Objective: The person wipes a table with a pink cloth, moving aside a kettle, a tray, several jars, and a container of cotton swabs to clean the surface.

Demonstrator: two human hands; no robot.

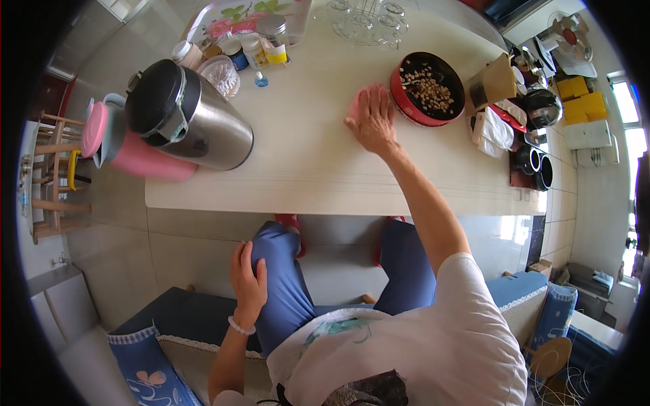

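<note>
My right hand (375, 122) lies palm down with its fingers spread on a pink cloth (359, 103), pressing it to the cream tabletop (304, 162). Just right of the fingers stands a round red container (420, 117) with a dark inside, holding many small tan pieces that look like nuts or beans. My left hand (250, 279) rests on my left knee, away from the table, with nothing seen in it. A pale bead bracelet (241, 326) circles that wrist.
A steel airpot (218, 127) and a pink container (147, 157) stand on the table's left. Behind are jars (254, 51), cotton swabs (221, 78), a small blue bottle (261, 79) and a floral tray (304, 23). Glass cups (363, 23) hang at the back; a paper bag (492, 81) and dark mugs (543, 172) stand right.
</note>
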